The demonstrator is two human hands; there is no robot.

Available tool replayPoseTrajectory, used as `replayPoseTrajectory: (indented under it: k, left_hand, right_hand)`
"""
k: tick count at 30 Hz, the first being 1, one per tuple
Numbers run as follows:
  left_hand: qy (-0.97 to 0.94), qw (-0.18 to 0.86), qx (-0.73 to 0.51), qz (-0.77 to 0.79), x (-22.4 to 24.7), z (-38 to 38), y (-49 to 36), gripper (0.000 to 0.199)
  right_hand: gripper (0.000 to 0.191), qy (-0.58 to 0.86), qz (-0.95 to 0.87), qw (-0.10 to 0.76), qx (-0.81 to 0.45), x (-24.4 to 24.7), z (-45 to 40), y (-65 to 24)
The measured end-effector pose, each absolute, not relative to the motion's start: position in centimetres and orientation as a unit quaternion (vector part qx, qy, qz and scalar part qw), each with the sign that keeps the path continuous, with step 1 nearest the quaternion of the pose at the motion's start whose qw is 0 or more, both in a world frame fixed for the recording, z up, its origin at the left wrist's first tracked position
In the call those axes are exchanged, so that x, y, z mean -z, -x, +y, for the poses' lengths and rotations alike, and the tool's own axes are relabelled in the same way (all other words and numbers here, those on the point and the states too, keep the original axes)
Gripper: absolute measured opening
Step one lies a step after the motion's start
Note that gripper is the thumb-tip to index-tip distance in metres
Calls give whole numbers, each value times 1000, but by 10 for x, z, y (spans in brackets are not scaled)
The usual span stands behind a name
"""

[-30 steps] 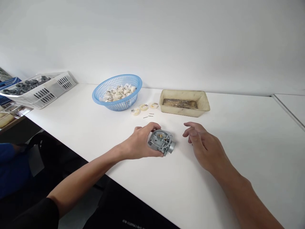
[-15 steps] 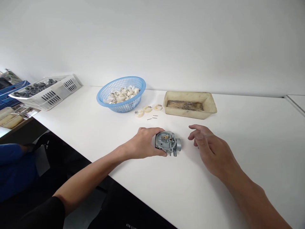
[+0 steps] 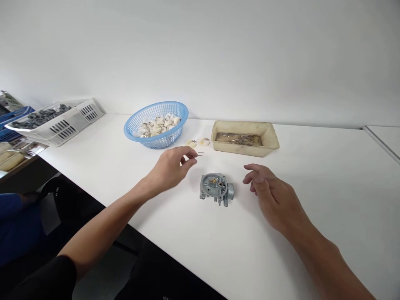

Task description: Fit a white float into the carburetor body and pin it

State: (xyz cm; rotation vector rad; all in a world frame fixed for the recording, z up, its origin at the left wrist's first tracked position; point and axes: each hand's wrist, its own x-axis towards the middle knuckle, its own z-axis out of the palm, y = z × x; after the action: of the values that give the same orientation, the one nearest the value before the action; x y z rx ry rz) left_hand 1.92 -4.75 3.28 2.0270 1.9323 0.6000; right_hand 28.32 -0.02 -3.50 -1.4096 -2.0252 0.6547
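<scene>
We record 1 die-cast carburetor body [image 3: 216, 188] lying on the white table [image 3: 315, 216] between our 2 hands, touching neither. Our left hand [image 3: 168, 168] holds nothing: its fingers [image 3: 187, 163] are loosely together, their tips just beside 2 thin metal pins [image 3: 200, 154] on the table, with no pinch on them. Our right hand [image 3: 265, 187] is empty too, its fingers slightly spread and curled, near the carburetor body's right side.

Also listed: 2 cream plastic parts [image 3: 191, 143] beside the pins; 1 blue plastic basket [image 3: 159, 143] of similar cream parts [image 3: 156, 126]; 1 beige tray [image 3: 244, 151] containing metal pins [image 3: 239, 139]; 1 white slotted crate [image 3: 59, 128] of dark rubber rings [image 3: 39, 118]; 1 blue sleeve [image 3: 18, 221] at lower left.
</scene>
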Motion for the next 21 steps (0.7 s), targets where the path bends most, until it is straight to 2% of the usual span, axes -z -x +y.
replayPoseTrajectory:
  k: [3, 8, 12, 21]
  left_hand:
    - [-691, 88, -147, 703, -13, -15, -15, 18]
    - [-682, 60, -106, 721, 8, 2, -18, 22]
    - [-678, 62, -96, 727, 3, 10, -20, 22]
    - [-672, 91, -82, 730, 4, 29, -26, 10]
  right_hand:
    - [73, 535, -752, 288, -256, 33, -3, -283]
    - [70, 548, -732, 304, -267, 28, -11, -279]
    - [73, 528, -755, 285, -263, 29, -9, -278]
    - [66, 542, -733, 307, -273, 25, -17, -272]
